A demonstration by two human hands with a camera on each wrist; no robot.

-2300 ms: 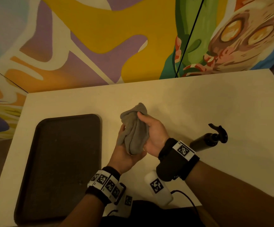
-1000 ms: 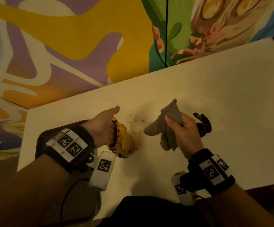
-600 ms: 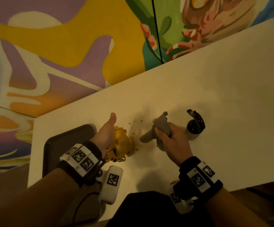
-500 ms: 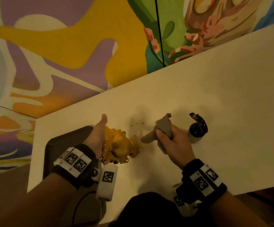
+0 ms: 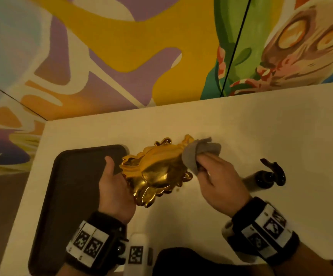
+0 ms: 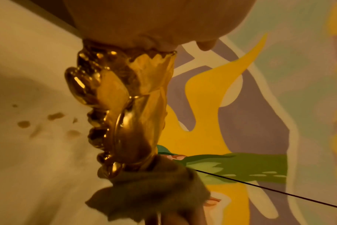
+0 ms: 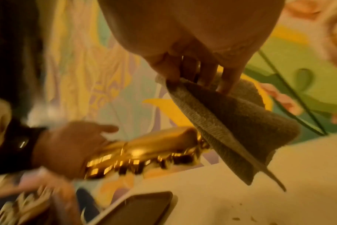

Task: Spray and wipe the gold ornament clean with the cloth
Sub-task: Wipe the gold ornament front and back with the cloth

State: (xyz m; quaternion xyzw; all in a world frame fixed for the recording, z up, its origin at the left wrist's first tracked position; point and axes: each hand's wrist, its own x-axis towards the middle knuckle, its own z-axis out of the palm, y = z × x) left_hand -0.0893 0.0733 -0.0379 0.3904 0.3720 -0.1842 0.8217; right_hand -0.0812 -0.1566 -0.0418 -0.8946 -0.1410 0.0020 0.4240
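Note:
My left hand (image 5: pixel 114 188) holds the shiny gold ornament (image 5: pixel 155 172) lifted above the white table (image 5: pixel 261 124), gripping its near-left end. The ornament (image 6: pixel 125 106) is long and lobed, and the left palm covers its near end. My right hand (image 5: pixel 215 176) grips a bunched grey cloth (image 5: pixel 199 152) and presses it against the ornament's far right end. In the right wrist view the cloth (image 7: pixel 231 121) hangs from my fingers (image 7: pixel 227 79) and meets the ornament (image 7: pixel 144 150). A spray bottle (image 5: pixel 265 178) with a dark trigger head lies on the table right of my right hand.
A dark rectangular tray (image 5: pixel 69 200) sits on the table's left part, under my left hand's edge. Small brown specks (image 6: pixel 54 116) dot the table below the ornament. A painted mural wall (image 5: pixel 141 46) runs along the table's far edge.
My left hand has lifted the ornament off the table and tipped it flatter. My right hand has brought the cloth left onto the ornament's far end, away from the spray bottle.

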